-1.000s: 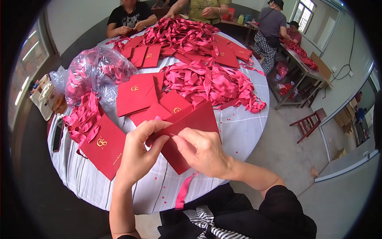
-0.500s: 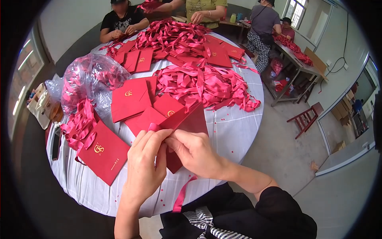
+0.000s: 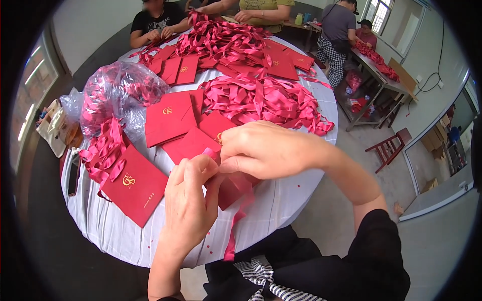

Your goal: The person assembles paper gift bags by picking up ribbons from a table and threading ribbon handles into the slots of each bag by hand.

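In front of me, my left hand pinches the edge of a red paper bag, whose upper part is mostly hidden by my hands. A short end of pink-red ribbon sticks up beside my left fingertips. My right hand arches over the bag, its closed fingers meeting the left ones at the ribbon. Below them a long ribbon tail, blurred near the top, hangs down to the table edge. Just left lies a flat red bag with a gold emblem, pink-red ribbons beside it.
Flat red bags and a large ribbon heap lie beyond my hands on the white-covered table. A clear plastic bag stands left. Co-workers handle ribbons at the far side; a wooden stool is on the floor.
My right hand has risen and turned over the bag, its elbow swinging outward. The bag's raised edge has dropped behind my hands. The ribbon tail now runs up toward my fingers.
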Available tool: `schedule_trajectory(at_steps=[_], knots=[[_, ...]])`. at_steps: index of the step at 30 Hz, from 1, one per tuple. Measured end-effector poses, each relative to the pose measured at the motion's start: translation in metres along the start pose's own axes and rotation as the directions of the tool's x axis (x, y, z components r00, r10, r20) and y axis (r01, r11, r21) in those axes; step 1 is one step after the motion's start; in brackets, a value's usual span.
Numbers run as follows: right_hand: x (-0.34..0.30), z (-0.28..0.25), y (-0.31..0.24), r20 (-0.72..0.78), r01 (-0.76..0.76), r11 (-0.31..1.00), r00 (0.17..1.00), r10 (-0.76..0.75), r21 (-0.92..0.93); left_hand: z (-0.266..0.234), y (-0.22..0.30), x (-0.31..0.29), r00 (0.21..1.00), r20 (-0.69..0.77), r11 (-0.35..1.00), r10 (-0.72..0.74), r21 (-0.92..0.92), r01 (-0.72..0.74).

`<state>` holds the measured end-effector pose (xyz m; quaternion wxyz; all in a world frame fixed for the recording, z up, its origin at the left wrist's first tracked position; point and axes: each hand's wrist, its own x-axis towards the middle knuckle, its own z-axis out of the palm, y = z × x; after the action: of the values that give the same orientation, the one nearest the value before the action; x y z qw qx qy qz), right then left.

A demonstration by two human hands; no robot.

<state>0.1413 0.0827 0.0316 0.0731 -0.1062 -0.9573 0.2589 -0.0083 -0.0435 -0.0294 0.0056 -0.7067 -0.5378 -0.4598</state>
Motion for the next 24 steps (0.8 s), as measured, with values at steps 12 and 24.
schedule_trajectory(at_steps=[12, 24], knots=[[0.006, -0.002, 0.005, 0.094, -0.156, 0.94, 0.987, 0.133, 0.302, -0.003, 0.011, 0.004, 0.997, 0.005, 0.993, 0.078, 0.084, -0.078], [0.023, 0.0, 0.011, -0.15, 0.035, 0.869, 0.988, 0.045, 0.494, 0.002, 0.013, 0.004, 0.999, -0.019, 0.999, 0.047, 0.01, -0.047]])
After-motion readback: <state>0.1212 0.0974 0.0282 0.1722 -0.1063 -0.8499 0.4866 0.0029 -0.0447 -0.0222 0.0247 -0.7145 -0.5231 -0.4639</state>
